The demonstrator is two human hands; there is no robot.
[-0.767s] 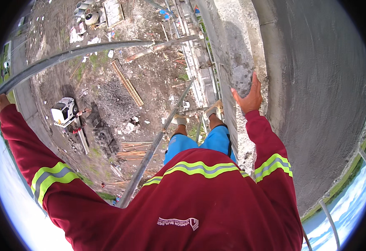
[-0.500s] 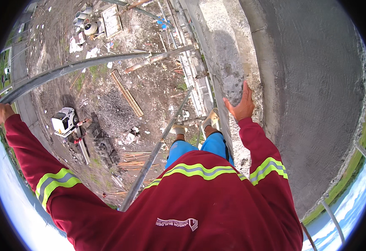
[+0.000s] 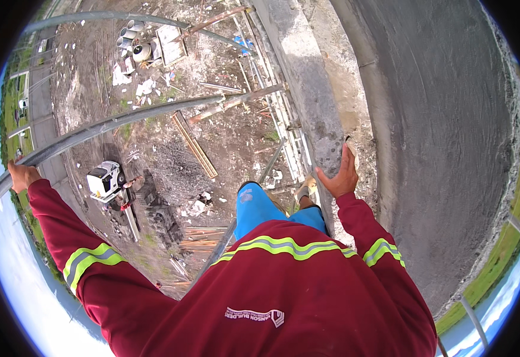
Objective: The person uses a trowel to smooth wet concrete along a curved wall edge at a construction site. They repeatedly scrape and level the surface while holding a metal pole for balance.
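Note:
At the far left, my left hand [image 3: 24, 177] is wrapped around a grey metal scaffold pipe [image 3: 123, 119], which runs across to the wall. My right hand [image 3: 343, 178] lies on top of a rough concrete ledge [image 3: 320, 113], thumb and fingers spread apart and no object in it. Below me, my left knee [image 3: 253, 205] in blue shorts is bent and raised, hiding that foot. One light-coloured shoe [image 3: 305, 187] shows beside the wall, partly covered.
Right of the ledge spreads a grey concrete slab [image 3: 444, 131]. A diagonal brace pipe [image 3: 217, 247] passes by my legs. On the ground far below are a white truck [image 3: 106, 179], a gravel heap [image 3: 173, 169], long timber planks [image 3: 194, 144] and a cement mixer [image 3: 142, 53].
My left knee has risen, and the left foot has gone out of sight. Both hands keep their holds on pipe and ledge, while the view has shifted slightly.

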